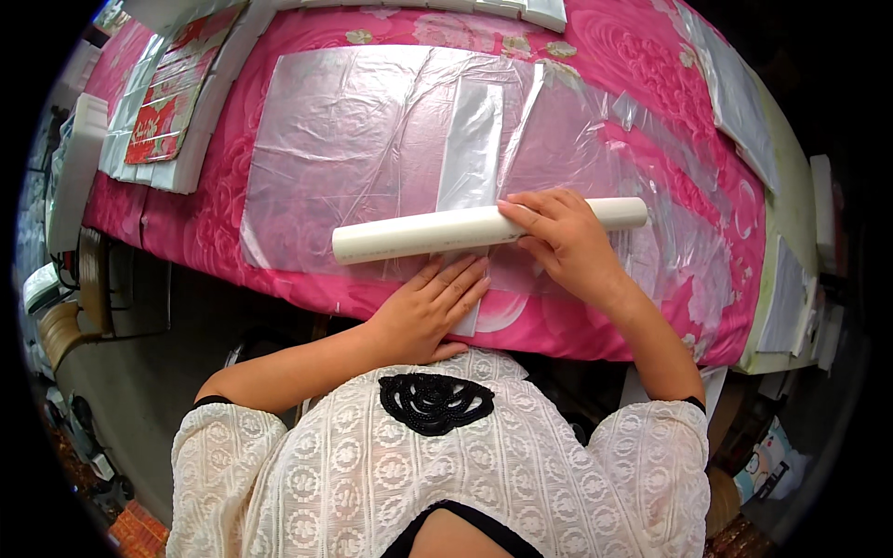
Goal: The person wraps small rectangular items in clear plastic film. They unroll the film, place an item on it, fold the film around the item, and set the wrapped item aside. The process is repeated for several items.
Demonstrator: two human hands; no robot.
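A white plastic pipe lies crosswise near the table's front edge. My right hand grips it right of its middle, fingers over the top and thumb at the near side. My left hand rests flat, fingers stretched out, on the near end of a folded white plastic strip. That strip runs away from me under the pipe. Beneath it a large clear plastic sheet is spread over the pink flowered tablecloth, with creases across it.
White stacked packs with a red printed sheet on top stand at the far left. Crumpled clear film lies on the right. Grey-white sheets cover the table's right edge. A wooden chair stands at left.
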